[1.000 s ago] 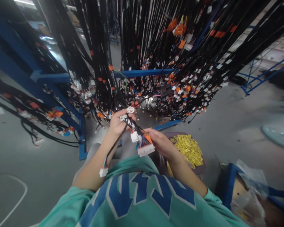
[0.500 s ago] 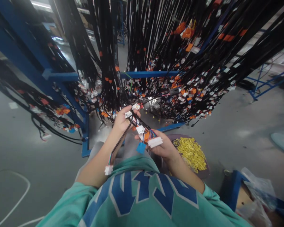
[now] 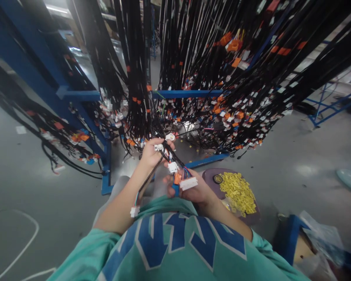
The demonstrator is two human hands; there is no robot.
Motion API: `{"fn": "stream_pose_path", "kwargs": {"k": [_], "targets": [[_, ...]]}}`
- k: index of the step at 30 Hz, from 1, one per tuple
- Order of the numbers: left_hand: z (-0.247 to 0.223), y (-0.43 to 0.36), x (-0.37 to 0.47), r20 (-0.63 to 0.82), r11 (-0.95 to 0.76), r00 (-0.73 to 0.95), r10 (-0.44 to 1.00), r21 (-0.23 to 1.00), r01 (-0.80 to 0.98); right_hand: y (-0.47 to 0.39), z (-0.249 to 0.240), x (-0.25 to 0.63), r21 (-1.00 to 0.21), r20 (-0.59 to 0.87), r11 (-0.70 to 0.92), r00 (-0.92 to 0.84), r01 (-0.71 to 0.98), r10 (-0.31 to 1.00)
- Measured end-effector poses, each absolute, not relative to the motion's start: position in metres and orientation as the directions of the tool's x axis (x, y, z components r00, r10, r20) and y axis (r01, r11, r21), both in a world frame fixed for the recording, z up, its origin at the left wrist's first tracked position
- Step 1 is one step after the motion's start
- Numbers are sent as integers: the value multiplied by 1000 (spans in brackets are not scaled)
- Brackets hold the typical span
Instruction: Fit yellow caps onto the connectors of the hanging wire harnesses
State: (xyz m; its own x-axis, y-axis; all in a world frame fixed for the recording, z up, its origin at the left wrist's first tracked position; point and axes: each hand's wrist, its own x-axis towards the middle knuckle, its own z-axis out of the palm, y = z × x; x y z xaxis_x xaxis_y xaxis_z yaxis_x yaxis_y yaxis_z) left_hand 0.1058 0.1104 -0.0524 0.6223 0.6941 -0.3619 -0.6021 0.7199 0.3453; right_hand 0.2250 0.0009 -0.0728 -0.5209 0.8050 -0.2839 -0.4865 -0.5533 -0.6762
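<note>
My left hand point(image 3: 153, 154) is closed round the upper part of a wiring harness point(image 3: 179, 163), with white connectors point(image 3: 170, 137) poking out by the thumb. Lower down, my right hand point(image 3: 197, 189) holds the branch ends, its palm beneath a long white connector point(image 3: 188, 183). Its fingers touch an orange connector point(image 3: 178, 178) and a blue connector point(image 3: 175, 190), which they partly cover. A smaller white connector point(image 3: 172, 167) sits between the two hands. One black branch hangs over my left forearm and ends in a white plug point(image 3: 135, 211).
Dense bundles of black harnesses point(image 3: 190, 47) hang ahead on a blue metal frame point(image 3: 190, 93). A purplish stool point(image 3: 212, 175) at my right bears a heap of small yellow parts point(image 3: 238, 193) and a black tape roll point(image 3: 218, 178). Plastic bags point(image 3: 324, 238) lie at lower right.
My right hand has shifted slightly left and down with the connectors. Its fingers now curl over the blue connector, which showed more fully before. The left hand keeps its hold.
</note>
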Motion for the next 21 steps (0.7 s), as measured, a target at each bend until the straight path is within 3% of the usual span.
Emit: {"fn": "stream_pose_path", "kwargs": {"k": [4,8,16,21], "targets": [[-62,113,99,-397,733,617,680,390,-557,2,-75,234,-905,-324,-353,-152,-238,934],[-68,115,96,-416,711,577,703,450,-541,3,-76,242,-972,-233,-234,57,11,971],[-65,112,104,-438,674,514,738,433,-598,1,-96,238,-906,-284,-329,-194,-268,939],[-67,111,112,-426,643,484,764,449,-620,3,-105,228,-966,-193,-212,-134,-148,972]]}}
